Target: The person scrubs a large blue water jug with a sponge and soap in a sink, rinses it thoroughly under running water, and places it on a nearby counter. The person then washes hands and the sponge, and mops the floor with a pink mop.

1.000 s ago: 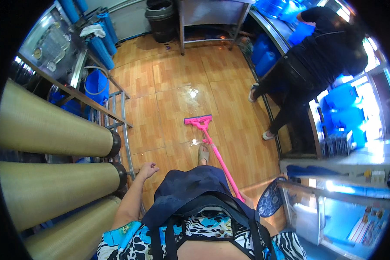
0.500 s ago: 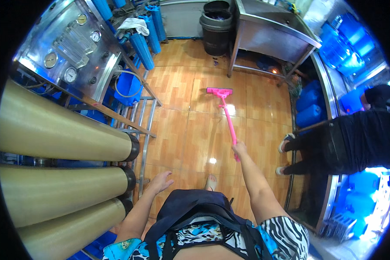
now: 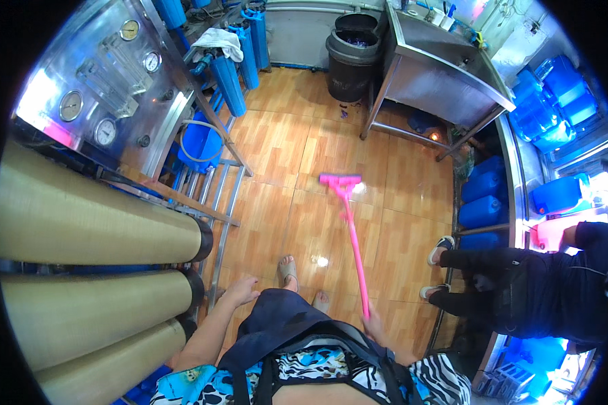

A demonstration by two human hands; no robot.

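My right hand (image 3: 375, 327) is wrapped round the upper end of a pink floor mop (image 3: 355, 253), close to my right hip. The mop's long handle slants forward and slightly left. Its wide, flat pink head (image 3: 340, 181), with a dark strip along the far edge, rests on the tiles. On the other side, my left hand (image 3: 242, 291) hangs loosely beside my dark apron with its fingers apart, holding nothing. It is nearest to the metal frame and the black-capped ends of the large beige cylinders.
Beige cylinders (image 3: 94, 202) and a gauge panel (image 3: 91, 88) line the left side. A dark bin (image 3: 351, 74) stands at the back, beside a steel sink (image 3: 446, 81). At right, a person in dark clothes (image 3: 507, 290) stands by blue containers (image 3: 483, 212).
My right hand has drawn back toward my body, pulling the mop head nearer across the floor. My feet have stepped forward. The person at right now reaches toward the lit counter.
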